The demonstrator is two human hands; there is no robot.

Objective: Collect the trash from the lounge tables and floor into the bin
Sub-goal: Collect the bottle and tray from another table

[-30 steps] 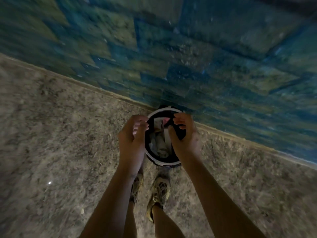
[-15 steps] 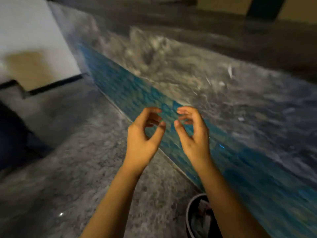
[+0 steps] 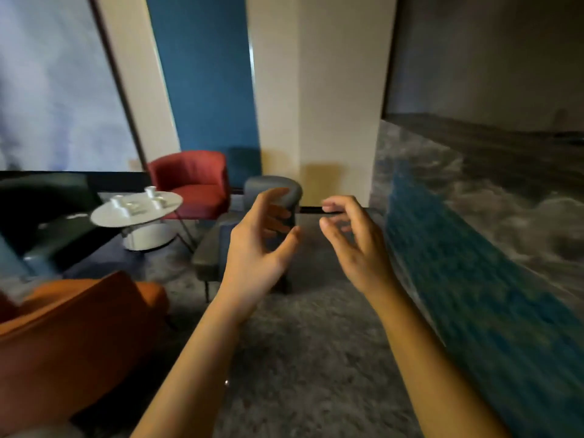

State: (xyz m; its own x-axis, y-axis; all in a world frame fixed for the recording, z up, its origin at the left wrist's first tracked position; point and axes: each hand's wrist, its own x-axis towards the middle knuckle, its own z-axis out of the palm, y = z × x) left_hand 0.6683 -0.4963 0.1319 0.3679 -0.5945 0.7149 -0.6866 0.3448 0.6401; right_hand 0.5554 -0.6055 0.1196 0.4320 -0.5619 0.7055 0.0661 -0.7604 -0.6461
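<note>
Between pickups: my left hand (image 3: 256,248) and right hand (image 3: 354,248) are empty, apart, fingers loose.
Next, I judge: cross to the round worktop (image 3: 104,218) mid-left and gather the white cups (image 3: 150,191).

The left hand (image 3: 256,245) and the right hand (image 3: 354,248) are up side by side, a little apart. Behind the left hand, at twelve o'clock, stands the middle chair (image 3: 268,188). The pillar (image 3: 316,90) stands behind that chair. At ten o'clock is the round table (image 3: 104,216), with little things (image 3: 150,191) on top of it. The far chair (image 3: 192,184) is just behind the table, at eleven o'clock. The near chair (image 3: 79,327) is close by at eight o'clock. A long wall (image 3: 474,263) runs down the right side, from one o'clock to four o'clock.
</note>
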